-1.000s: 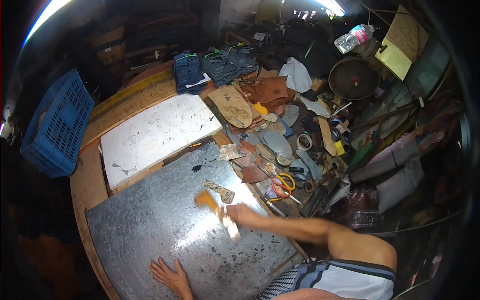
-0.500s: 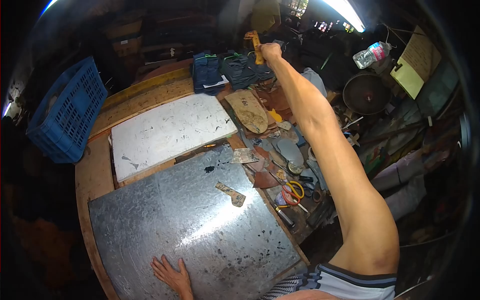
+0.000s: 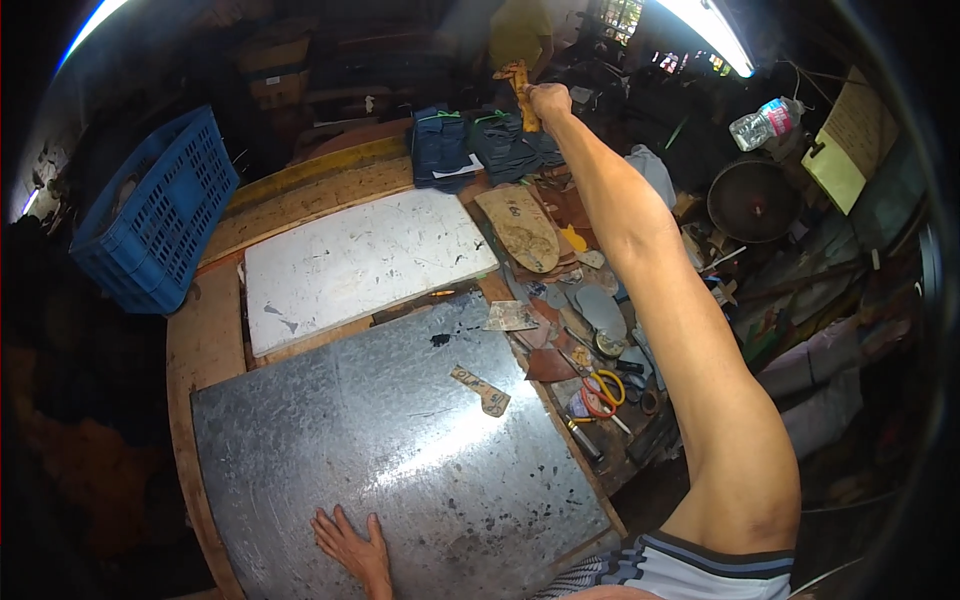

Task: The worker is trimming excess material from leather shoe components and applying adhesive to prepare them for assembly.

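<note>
Stretched far out past the bench, my right hand (image 3: 550,103) is closed around a long yellowish-brown piece (image 3: 527,105) with a bent reddish top, whose kind I cannot make out. Folded dark blue bundles (image 3: 440,150) tied with green lie just below and left of it. My left hand (image 3: 352,548) rests flat, fingers spread, on the grey metal sheet (image 3: 300,440) near its front edge. A small tan pattern piece (image 3: 482,390) with handwriting lies on the sheet between the hands.
Behind the sheet lies a scuffed white board (image 3: 365,265), with a blue crate (image 3: 165,215) to its left. Along the right are scissors (image 3: 604,392), a large tan pattern (image 3: 518,228) and scraps. A bottle (image 3: 766,123) hangs at upper right. A person (image 3: 520,35) is at the back.
The view has shifted slightly, so the bench appears farther right. My right arm stays outstretched with the yellowish-brown piece still held. My left hand stays flat on the sheet.
</note>
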Demonstrator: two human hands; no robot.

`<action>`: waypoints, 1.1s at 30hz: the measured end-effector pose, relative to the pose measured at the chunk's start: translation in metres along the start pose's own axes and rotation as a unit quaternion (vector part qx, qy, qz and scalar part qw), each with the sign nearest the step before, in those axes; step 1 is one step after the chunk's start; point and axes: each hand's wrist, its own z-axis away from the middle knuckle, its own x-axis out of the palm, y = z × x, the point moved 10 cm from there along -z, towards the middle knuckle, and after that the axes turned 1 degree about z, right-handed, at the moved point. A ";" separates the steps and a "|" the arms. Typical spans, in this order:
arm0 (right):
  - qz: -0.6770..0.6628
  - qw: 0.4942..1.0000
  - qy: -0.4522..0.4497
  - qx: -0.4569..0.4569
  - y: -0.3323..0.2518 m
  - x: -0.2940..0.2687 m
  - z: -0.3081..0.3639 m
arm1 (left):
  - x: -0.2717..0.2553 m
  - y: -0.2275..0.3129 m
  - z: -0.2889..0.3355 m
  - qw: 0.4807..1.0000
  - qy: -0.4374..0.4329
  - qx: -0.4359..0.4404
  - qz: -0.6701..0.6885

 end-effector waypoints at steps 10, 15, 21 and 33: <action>0.053 0.995 -0.026 -0.076 -0.037 0.036 0.031 | -0.006 0.005 0.000 1.000 -0.001 0.002 0.012; 0.055 0.991 -0.068 -0.100 -0.060 0.074 0.054 | -0.011 0.001 0.003 0.999 0.005 -0.003 0.032; 0.031 0.991 -0.097 -0.090 -0.067 0.108 0.064 | -0.008 0.004 0.002 0.998 0.015 0.014 0.051; 0.013 0.980 -0.179 -0.092 -0.091 0.163 0.098 | -0.012 0.010 0.000 0.997 0.019 0.019 0.076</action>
